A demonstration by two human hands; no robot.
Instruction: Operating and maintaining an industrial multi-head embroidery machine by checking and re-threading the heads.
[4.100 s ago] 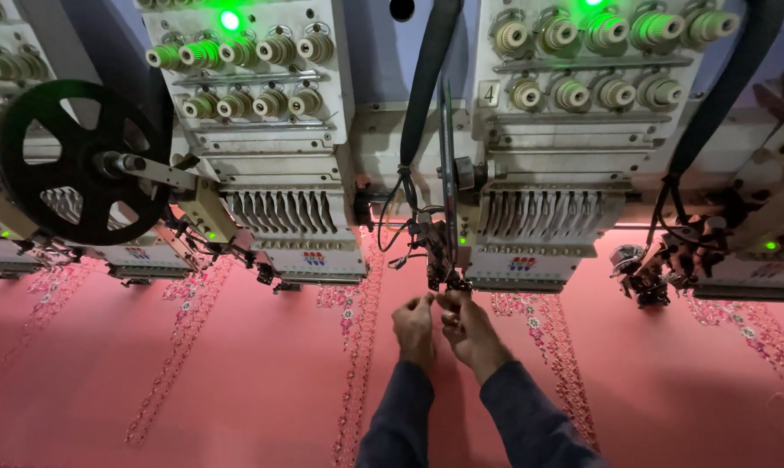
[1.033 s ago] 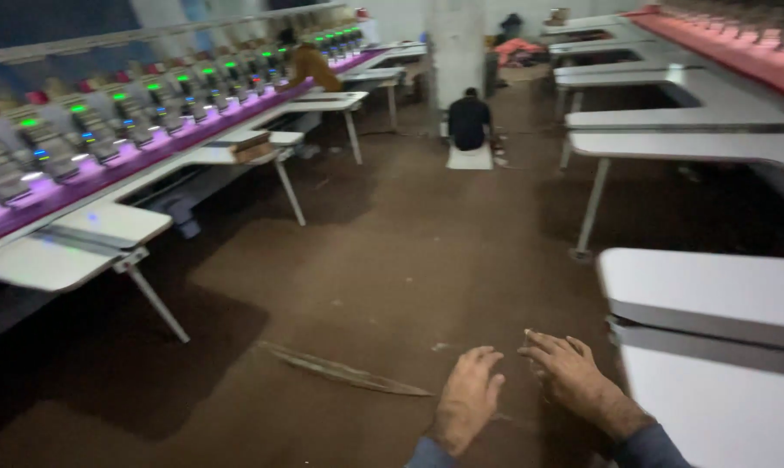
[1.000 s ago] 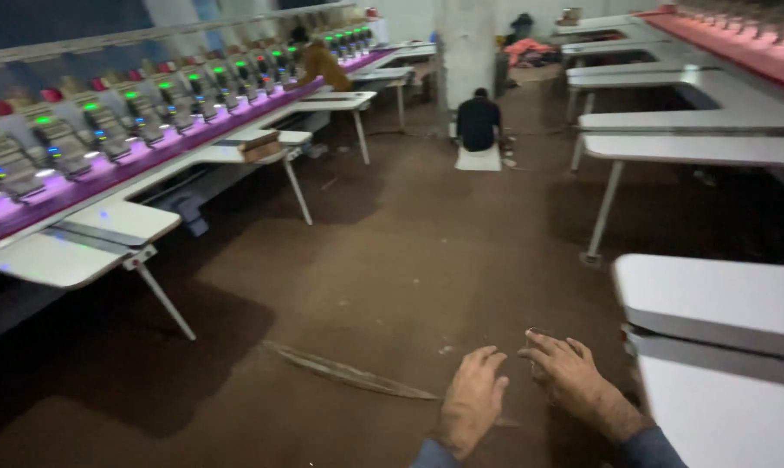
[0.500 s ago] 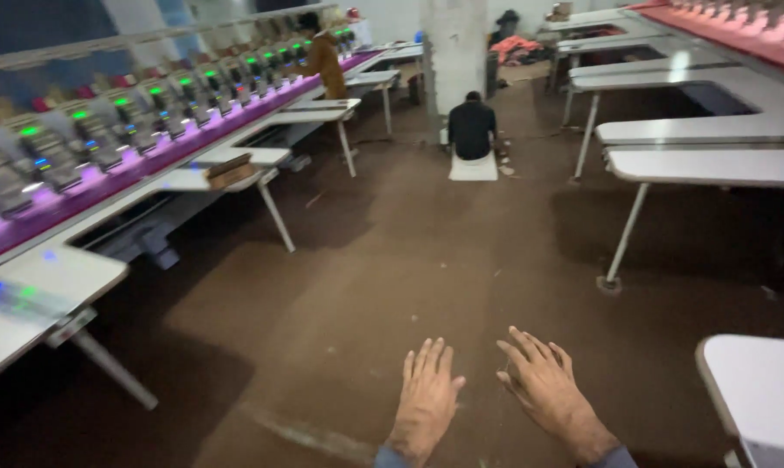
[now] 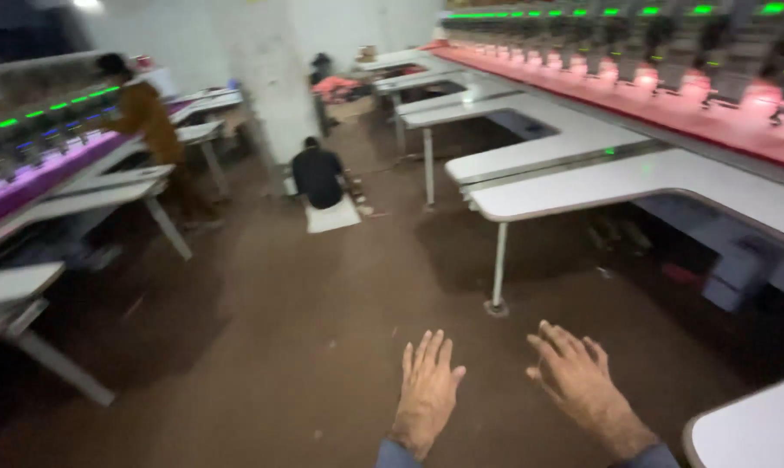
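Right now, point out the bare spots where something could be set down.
The white table arm beside the long strip of pink fabric looks bare, as does the white corner by the right hand. The brown floor ahead of the left hand is open. Around the seated person in black it is crowded.

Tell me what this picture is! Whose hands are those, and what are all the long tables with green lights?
The camera sits on a person's head and looks down, so the left hand and right hand at the bottom are that person's own. Both are open, fingers spread, holding nothing, above a brown floor. The long rows are embroidery machines with green lights, over pink cloth and white tables. Farther off, one person sits on a white mat by a pillar, and another stands at the left machines.
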